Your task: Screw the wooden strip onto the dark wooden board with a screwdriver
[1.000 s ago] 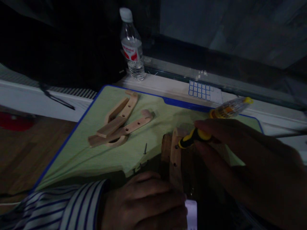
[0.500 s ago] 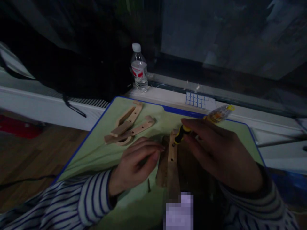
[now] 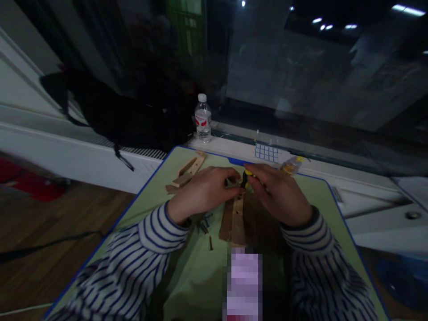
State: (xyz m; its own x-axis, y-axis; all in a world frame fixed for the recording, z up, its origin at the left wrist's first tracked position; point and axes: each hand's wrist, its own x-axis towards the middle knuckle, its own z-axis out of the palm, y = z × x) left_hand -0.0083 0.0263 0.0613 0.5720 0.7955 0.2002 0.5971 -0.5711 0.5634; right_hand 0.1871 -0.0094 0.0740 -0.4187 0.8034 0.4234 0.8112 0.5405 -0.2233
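Observation:
My right hand (image 3: pixel 281 191) is closed around the yellow and black handle of a screwdriver (image 3: pixel 245 179). The tool points down at the far end of a wooden strip with drilled holes (image 3: pixel 238 218), where my fingers hide its tip. My left hand (image 3: pixel 210 189) comes in from the left, its thumb and fingers curled together beside the tip; what they pinch, if anything, is hidden. Beneath the strip lies a brown wooden piece (image 3: pixel 227 223). Several dark screws (image 3: pixel 203 226) lie by my left wrist, and a single screw (image 3: pixel 211 243) lies nearer me.
More curved wooden parts (image 3: pixel 189 171) rest at the far left of the green table (image 3: pixel 190 285), partly behind my left arm. Beyond its blue edge, a water bottle (image 3: pixel 203 120), a blue-gridded sheet (image 3: pixel 266 152) and a clear bag (image 3: pixel 290 165) sit along the sill. A black bag (image 3: pixel 133 116) is left.
My left hand has moved up and right to the screwdriver's tip. The screwdriver now stands more upright in my right hand. The view has tilted upward, and more screws show by my left wrist.

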